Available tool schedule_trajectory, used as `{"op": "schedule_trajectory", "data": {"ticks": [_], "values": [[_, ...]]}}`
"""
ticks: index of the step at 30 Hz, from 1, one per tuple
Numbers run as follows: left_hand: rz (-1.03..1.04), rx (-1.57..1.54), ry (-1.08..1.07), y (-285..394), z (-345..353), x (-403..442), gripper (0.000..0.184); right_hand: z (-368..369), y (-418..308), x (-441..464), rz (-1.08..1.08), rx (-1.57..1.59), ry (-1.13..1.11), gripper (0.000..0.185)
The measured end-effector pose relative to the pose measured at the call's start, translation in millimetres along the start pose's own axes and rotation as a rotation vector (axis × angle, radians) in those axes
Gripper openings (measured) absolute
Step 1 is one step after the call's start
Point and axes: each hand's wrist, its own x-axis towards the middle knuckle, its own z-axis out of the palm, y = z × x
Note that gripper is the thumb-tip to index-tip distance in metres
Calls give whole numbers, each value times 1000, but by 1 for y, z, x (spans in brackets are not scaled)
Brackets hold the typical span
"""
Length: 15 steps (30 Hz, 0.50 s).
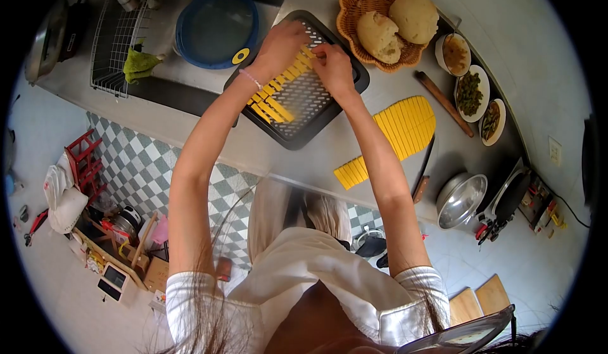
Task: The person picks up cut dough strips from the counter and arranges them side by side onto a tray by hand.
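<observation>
Head view: looks down on a metal counter [272, 164], with two bare hands over a tray.
Tray [307, 104]: dark grey, rounded corners, perforated floor; lies flat on the counter, just beside the sink.
Yellow strips [278, 91]: laid on the tray in a close row rising diagonally to the fingers; shorter group near the tray's left corner.
Left hand [285, 42]: palm down above the far part of the tray, fingers bent downward, tips blurred; cannot tell whether gripping.
Bracelet [251, 77]: pale pink, worn at the left wrist.
Right hand [334, 69]: fingers bent, tips gathered at the upper end of the row; cannot tell whether closed on a strip.
Sliced yellow slab [411, 123]: lies on the counter to the right of the tray, cut crosswise, pieces side by side; partly hidden by the right forearm.
Knife [420, 189]: brown handle, dark blade, just beside the slab.
Wooden rod [444, 104]: between slab and white dishes [472, 91], three in number, with food.
Basket [347, 21]: woven, scalloped; holds two pale buns [413, 17], one torn.
Metal bowl [462, 201]: tilted, right of the knife.
Blue basin [201, 63]: holds cloudy liquid.
Lettering: yellow disc [240, 56] at the basin's rim, markings too small to read.
</observation>
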Motion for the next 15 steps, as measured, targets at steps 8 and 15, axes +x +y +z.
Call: {"op": "schedule_trajectory", "data": {"ticks": [8, 15], "values": [[-21, -101, 143, 14, 3, -12, 20, -56, 1, -52, -28, 46, 172, 13], [-178, -392, 75, 142, 71, -78, 18, -135, 60, -183, 187, -16, 290, 11]]}}
